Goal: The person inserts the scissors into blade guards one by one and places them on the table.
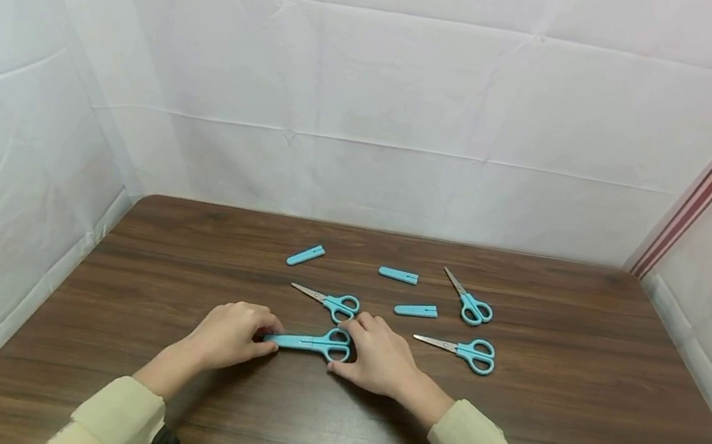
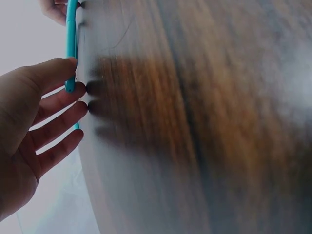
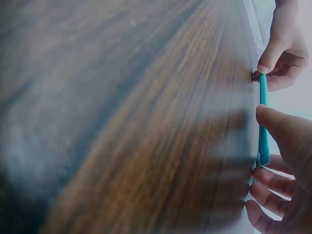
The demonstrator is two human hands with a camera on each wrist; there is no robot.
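My left hand [image 1: 232, 336] pinches the capped blade end and my right hand [image 1: 379, 355] grips the handles of the teal scissors [image 1: 310, 342], lying crosswise near the table's [image 1: 578, 416] front edge.

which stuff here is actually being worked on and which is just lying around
In hand: capped scissors, gripped at the cap end by the left hand and at the handles by the right hand.

Lying about: three uncapped scissors; three loose caps.

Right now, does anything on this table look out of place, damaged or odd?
Nothing looks damaged or spilled. Three scissors lie bare, pointing different ways, with three loose blade covers scattered among them on the table. Only the capped scissors, held between left hand and right hand, wear a cover.
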